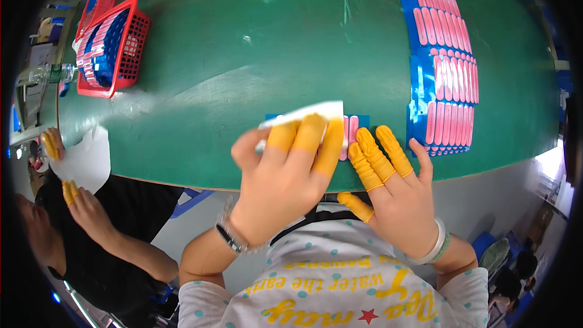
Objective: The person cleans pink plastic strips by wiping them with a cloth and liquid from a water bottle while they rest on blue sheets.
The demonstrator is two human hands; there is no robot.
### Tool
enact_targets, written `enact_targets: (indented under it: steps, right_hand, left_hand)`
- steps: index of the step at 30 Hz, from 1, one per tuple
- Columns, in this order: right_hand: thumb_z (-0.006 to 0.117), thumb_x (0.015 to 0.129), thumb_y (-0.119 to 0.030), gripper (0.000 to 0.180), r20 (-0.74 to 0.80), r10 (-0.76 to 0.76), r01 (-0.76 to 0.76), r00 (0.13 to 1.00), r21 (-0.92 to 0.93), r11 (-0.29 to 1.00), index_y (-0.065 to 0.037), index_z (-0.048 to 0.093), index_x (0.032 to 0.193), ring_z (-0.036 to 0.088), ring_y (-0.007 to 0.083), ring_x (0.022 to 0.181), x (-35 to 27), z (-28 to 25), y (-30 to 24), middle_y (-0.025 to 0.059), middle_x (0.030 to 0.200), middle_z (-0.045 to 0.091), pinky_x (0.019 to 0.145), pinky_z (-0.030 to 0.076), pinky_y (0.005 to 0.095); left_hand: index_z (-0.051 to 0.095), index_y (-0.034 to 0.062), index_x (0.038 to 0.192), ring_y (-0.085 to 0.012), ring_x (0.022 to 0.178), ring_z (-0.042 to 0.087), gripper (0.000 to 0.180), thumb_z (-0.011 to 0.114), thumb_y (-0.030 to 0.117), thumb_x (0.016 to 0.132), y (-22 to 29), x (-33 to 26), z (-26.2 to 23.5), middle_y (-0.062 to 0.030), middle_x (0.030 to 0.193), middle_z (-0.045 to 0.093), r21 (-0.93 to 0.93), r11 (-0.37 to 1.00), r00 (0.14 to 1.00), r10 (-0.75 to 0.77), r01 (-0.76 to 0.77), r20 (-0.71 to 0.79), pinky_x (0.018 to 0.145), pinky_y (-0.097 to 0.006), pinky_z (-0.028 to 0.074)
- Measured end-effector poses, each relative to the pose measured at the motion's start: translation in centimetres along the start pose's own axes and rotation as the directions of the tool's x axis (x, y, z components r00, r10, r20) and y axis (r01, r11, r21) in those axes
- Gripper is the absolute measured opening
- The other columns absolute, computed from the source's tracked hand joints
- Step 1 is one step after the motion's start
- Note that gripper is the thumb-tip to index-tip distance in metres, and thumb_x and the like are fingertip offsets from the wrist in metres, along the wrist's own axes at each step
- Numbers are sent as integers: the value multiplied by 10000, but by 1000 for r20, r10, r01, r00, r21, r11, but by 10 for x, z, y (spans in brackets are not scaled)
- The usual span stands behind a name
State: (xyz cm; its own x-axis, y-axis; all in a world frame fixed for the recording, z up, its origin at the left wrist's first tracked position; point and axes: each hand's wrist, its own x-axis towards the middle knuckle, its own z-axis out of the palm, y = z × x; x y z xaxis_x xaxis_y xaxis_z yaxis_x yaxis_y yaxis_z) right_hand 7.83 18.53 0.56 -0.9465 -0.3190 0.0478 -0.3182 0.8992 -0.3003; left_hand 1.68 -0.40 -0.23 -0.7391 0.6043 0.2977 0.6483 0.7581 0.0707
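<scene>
Left hand (282, 170) grips a white sheet (330, 109) over a blue-and-pink card (353, 129); right hand (398, 200), fingers open, is at the card's right end, with more cards (449, 79) beyond that hand.

Blue sheet (362, 120) partly behind white cloth (332, 109)

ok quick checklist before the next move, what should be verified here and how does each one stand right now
1. White piece held in left grip: ok, gathered under its fingers.
2. Blue sheet with pink strips fully visible: not ok, mostly covered by that grip and the white piece.
3. Right grip pressing that sheet: cannot tell, fingertips at its right edge, contact unclear.
4. Yellow finger covers on every finger: not ok, both little fingers are bare.
5. Co-worker's hands clear: ok, well off to the left.
</scene>
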Motion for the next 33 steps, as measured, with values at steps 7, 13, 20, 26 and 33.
enact_targets:
  steps: [7,13,20,26,33]
  right_hand:
    - [744,822,-443,635,44,15,-19,999,92,996,-50,624,1306,507,284,1353,2,-5,4,97,1378,606,1135,225,537]
    - [744,822,-454,620,3,0,0,1000,73,997,-50,642,1281,526,278,1338,0,-6,12,91,1347,628,1124,234,528]
    - [736,800,-370,519,-39,8,-8,999,11,1000,-16,695,1176,546,263,1300,1,-3,5,104,1326,637,1110,284,514]
    - [739,799,-359,509,-36,16,-14,999,36,999,-14,694,1169,558,260,1288,2,-6,6,103,1313,645,1105,289,515]
    - [770,807,-381,529,-51,-28,29,998,24,999,-57,672,1213,547,278,1315,0,-5,17,87,1341,637,1125,237,522]
  left_hand:
    - [777,166,1073,-145,957,593,355,703,166,726,15,-34,-14,32,1088,643,-76,997,998,1,4,59,893,-408,294]
    - [775,191,1065,-150,947,584,367,704,142,708,1,-9,-25,34,1103,643,-146,989,990,15,6,140,896,-424,282]
    - [758,129,1052,-186,979,588,350,651,174,722,5,18,4,12,1110,636,-23,996,996,90,-90,19,930,-432,282]
    - [768,141,1072,-159,1035,595,347,691,187,737,24,-25,-13,21,1108,644,-94,995,994,35,-25,103,933,-430,279]
    - [769,171,1055,-153,1016,594,329,710,184,731,15,-9,-17,37,1102,640,-131,991,994,19,-4,111,934,-433,280]
